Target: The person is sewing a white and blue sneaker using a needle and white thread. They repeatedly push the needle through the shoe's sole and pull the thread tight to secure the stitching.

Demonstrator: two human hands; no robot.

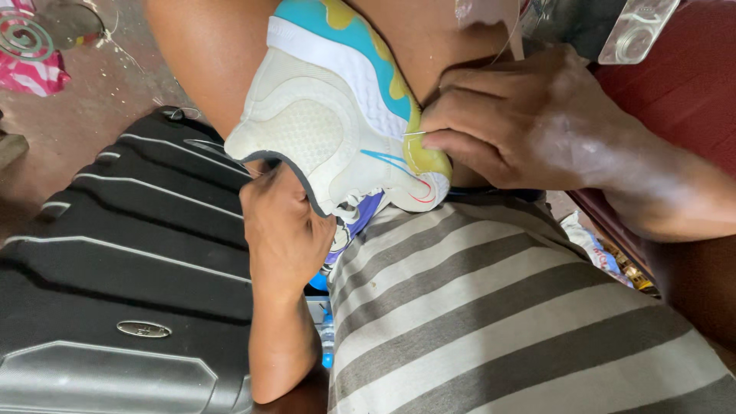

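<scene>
Head view shows 1 sneaker [337, 115] lying sole-up across the lap, its long axis slanting from upper right to lower left. Left hand [284, 230] clamps its lower edge (fingers tucked under); right hand [521, 115] pinches a thin thread [415, 133] at the yellow rim. Dark ribbed suitcase [115, 261] sits left; colourful crumpled packets [606, 257] lie right.

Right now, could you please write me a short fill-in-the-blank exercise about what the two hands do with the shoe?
1. The left hand holds a cream ____ from below.
2. The right hand pinches a needle at the sneaker's ____ edge.
3. Beside the left arm lies a black ____ with ribs.

Missing words: sneaker; yellow; suitcase
</scene>
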